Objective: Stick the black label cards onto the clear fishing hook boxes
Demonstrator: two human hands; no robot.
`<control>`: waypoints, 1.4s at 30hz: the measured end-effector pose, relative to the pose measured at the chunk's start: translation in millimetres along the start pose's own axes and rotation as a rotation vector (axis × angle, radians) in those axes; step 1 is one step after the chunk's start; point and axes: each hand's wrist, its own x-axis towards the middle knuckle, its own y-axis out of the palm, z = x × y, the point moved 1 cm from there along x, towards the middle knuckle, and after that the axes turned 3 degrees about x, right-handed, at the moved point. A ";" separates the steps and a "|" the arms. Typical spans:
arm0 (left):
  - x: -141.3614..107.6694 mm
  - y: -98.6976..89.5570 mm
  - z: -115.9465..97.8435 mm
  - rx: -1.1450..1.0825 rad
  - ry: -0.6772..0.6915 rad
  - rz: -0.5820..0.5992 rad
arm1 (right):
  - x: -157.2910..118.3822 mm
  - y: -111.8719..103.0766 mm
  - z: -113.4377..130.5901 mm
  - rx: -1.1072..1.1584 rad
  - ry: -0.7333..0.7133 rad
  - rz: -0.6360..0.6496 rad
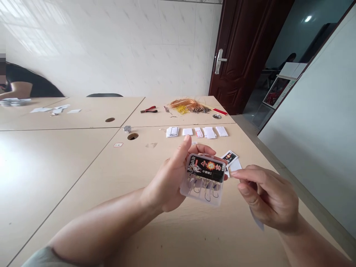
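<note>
My left hand grips a small clear plastic box of fish hooks, tilted toward me above the table. Several hooks show through its lid, below a black label with white and orange print. My right hand is just right of the box, fingers curled, with index finger and thumb toward the box but apart from it. From under that hand a piece of white paper sticks out, apparently held by the curled fingers. Behind the box, more black printed labels lie on the table, partly hidden by my hands.
Stacks of white cards stand in a row beyond my hands. Farther back lie pliers, a bundle of copper-coloured wires and yellow bits. The table has round holes. At far left, a person's arm rests by papers.
</note>
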 end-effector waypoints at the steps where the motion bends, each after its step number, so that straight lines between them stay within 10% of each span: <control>1: 0.6 0.2 -1.1 0.000 0.000 -0.003 | -0.7 -0.1 -0.4 -0.004 0.005 0.000; 6: 13.6 -15.0 -3.7 0.139 -0.003 -0.157 | -5.1 -0.5 -2.7 -0.053 0.073 0.011; 18: -30.0 -141.7 9.8 1.025 0.111 -0.496 | -17.6 4.3 -5.5 -0.102 0.121 0.068; 28: -37.2 -189.1 -4.1 1.514 0.098 -0.443 | -13.9 20.4 -27.8 0.015 0.743 0.166; 38: -38.4 -235.5 -77.1 1.600 -0.004 -0.654 | -15.7 31.0 -34.5 0.079 0.900 0.247; 42: -29.8 -225.1 -81.9 1.518 0.070 -0.659 | -14.8 34.1 -39.5 0.132 0.913 0.172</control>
